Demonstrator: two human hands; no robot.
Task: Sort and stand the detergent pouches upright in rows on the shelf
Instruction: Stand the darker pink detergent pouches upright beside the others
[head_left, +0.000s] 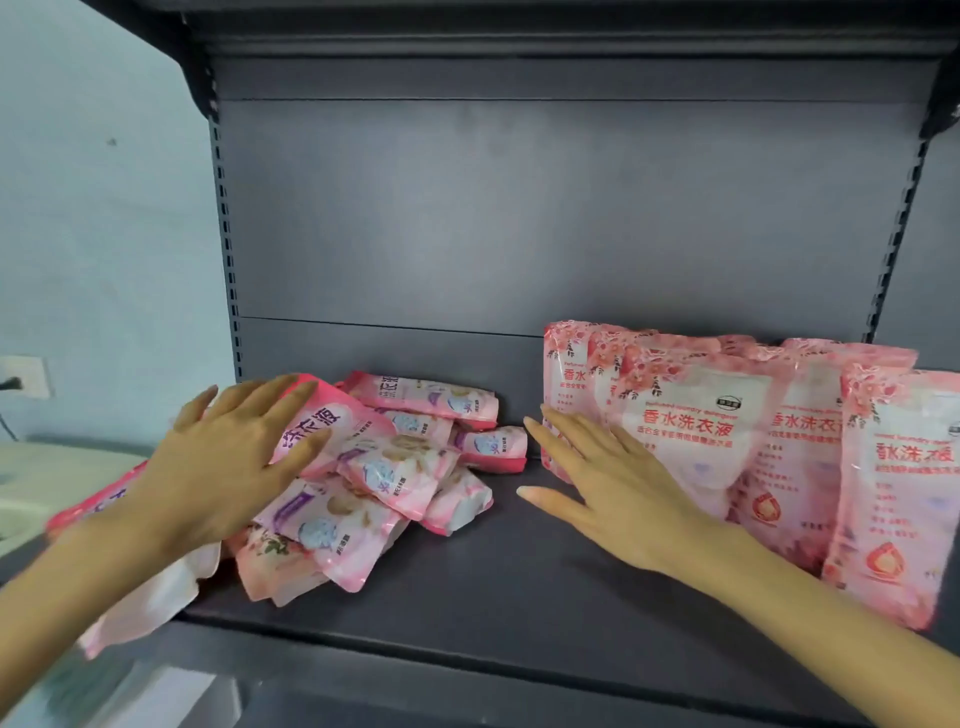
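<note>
At the right end of the shelf (545, 587) we log large pouches (696, 431) standing in rows, right grip (618, 483) released, flat against the front one; at its left end small pouches (395, 467) lie heaped under our released left grip (223, 457), so roughly half done, we judge.

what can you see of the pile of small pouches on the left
The pile of small pouches is a heap of glossy pink plastic packs with purple and blue print, lying flat and crisscrossed, none upright, at the left of the shelf, some past its front edge. The left hand rests on the top one.
</note>
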